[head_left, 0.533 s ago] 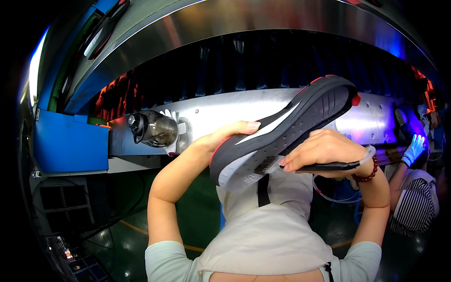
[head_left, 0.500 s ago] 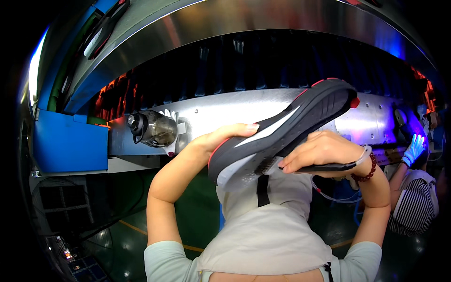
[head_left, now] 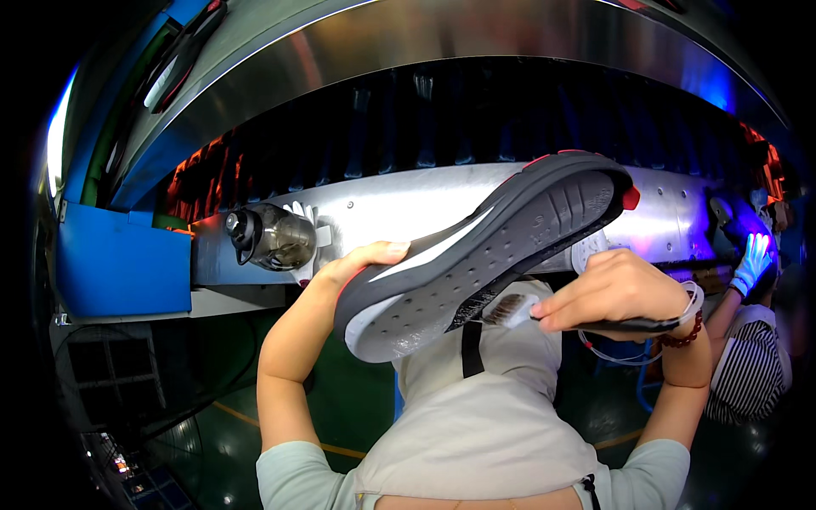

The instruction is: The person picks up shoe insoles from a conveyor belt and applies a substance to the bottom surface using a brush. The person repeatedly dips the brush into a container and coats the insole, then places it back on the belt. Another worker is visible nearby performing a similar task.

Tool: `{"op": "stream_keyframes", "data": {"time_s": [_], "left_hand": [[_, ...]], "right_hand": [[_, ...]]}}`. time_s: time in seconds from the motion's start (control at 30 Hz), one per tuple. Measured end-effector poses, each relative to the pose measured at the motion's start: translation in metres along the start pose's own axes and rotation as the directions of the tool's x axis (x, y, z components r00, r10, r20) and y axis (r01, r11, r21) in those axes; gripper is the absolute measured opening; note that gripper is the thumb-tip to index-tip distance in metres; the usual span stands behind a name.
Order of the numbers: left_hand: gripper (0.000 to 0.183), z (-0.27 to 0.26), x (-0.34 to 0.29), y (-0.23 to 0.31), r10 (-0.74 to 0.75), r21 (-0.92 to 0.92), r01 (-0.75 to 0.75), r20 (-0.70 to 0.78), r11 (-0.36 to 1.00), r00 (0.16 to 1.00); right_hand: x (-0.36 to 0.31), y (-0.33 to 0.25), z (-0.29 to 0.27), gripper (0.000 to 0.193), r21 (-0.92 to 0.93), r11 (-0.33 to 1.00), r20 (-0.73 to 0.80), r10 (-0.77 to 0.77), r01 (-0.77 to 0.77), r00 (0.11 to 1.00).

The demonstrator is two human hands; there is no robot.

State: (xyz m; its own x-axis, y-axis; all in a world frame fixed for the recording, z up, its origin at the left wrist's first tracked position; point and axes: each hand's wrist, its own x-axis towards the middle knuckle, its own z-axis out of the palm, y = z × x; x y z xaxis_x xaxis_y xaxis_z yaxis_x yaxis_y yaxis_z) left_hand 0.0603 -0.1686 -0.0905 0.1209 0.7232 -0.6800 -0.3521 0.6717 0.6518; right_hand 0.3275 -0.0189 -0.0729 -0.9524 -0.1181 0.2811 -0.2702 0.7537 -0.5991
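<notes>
A large dark grey shoe sole [head_left: 501, 251] with a white stripe and red trim slants in front of me, its dotted inner face turned towards me. The heel end looks glossy, as if wet. My left hand [head_left: 361, 262] grips its left end, thumb along the upper edge and the other fingers hidden behind. My right hand [head_left: 620, 291] is closed round the black handle of a brush [head_left: 514, 310]. Its pale head and brownish bristles are at the sole's lower edge near the middle; whether they touch it I cannot tell. A clear thin tube [head_left: 625, 361] loops below the right wrist.
Behind the sole runs a metal shelf [head_left: 404, 204] below a dark strip curtain [head_left: 399, 127]. On it stand a dark translucent bottle [head_left: 280, 238] and a white glove [head_left: 306, 270]. A blue box [head_left: 127, 259] is at left. At right, a co-worker's gloved hand [head_left: 752, 263] glows under blue light.
The sole has shifted left and turned, showing more of its inner face. The brush and my right hand have moved right, from over the heel area to the sole's lower edge.
</notes>
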Motion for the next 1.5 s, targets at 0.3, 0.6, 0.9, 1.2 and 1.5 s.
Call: {"op": "stream_keyframes", "data": {"time_s": [0.3,0.6,0.9,1.2,1.5], "left_hand": [[0.050,-0.015,-0.007,-0.010,0.036,-0.069,-0.035,0.013,0.997,0.999],[0.051,-0.023,-0.007,-0.018,0.085,-0.105,-0.085,-0.004,0.991,0.996],[0.052,-0.028,-0.005,-0.028,0.104,-0.148,-0.104,-0.007,0.984,0.995],[0.052,-0.019,0.011,-0.029,0.145,-0.180,-0.141,0.008,0.973,0.989],[0.053,-0.015,0.032,-0.036,0.204,-0.253,-0.185,0.048,0.950,0.978]], "right_hand": [[-0.019,-0.002,0.009,0.019,0.053,0.995,-0.155,0.095,-0.087,0.983],[-0.031,0.002,0.017,0.015,0.097,0.985,-0.139,0.155,-0.142,0.978],[-0.043,0.006,0.013,0.016,-0.011,0.984,-0.177,0.175,-0.180,0.968],[-0.053,0.018,-0.005,0.017,-0.028,0.975,-0.074,0.217,-0.220,0.973],[-0.059,0.039,0.004,0.027,0.261,0.939,-0.217,0.283,-0.224,0.934]]}}
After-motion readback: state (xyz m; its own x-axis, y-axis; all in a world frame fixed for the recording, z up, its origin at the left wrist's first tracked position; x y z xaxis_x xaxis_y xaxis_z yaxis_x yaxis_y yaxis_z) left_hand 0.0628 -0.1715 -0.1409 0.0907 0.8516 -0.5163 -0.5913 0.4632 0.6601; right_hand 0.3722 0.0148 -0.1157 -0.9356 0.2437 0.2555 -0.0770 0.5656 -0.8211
